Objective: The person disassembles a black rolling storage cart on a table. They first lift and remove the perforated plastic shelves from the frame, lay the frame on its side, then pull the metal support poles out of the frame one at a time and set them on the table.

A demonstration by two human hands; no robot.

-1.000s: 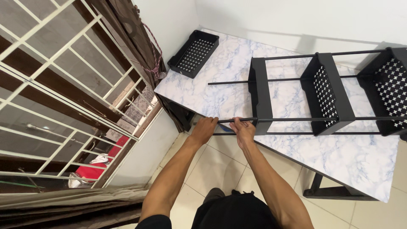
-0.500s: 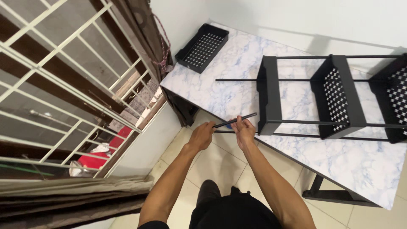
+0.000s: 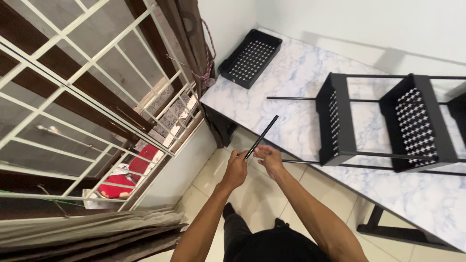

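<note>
Marble table (image 3: 291, 82) fills the upper right, bearing a rack (image 3: 383, 123); at centre, left hand (image 3: 235, 171) and right hand (image 3: 268, 159) both grip a rod (image 3: 262, 136).

We find the rack (image 3: 388, 126) cut off at the right edge, its far end unseen. The rod's (image 3: 262, 137) lower end is hidden inside the left hand (image 3: 235, 171). The table (image 3: 291, 82) runs past the frame's right edge.
</note>
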